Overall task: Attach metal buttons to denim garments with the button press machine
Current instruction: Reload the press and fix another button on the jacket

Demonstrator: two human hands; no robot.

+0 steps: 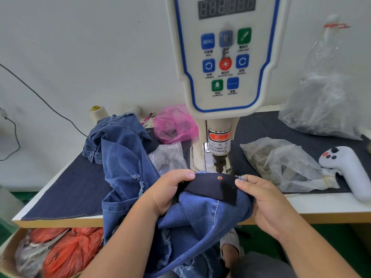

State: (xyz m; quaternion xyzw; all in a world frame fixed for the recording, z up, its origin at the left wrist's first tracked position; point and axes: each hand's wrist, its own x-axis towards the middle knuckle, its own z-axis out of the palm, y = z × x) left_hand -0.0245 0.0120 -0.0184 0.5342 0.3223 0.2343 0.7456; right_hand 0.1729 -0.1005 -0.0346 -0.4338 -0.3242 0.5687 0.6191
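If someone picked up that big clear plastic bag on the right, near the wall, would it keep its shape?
Probably not. The clear plastic bag looks thin and crinkled, so it would likely sag and shift in the hand. Its dark, grainy filling pools low while the tied neck stands slack, so it is probably bottom-heavy. The glossy film may also be slippery to grip.

Frayed, matt blue denim jeans (pixel 128 157) lie on a desk (pixel 66 189) covered in dark woven cloth, beside crinkled clear plastic bags (pixel 285 165), a glossy pink bag (pixel 174 125) and the smooth cream plastic press (pixel 224 57) with its dark metal punch (pixel 220 161).
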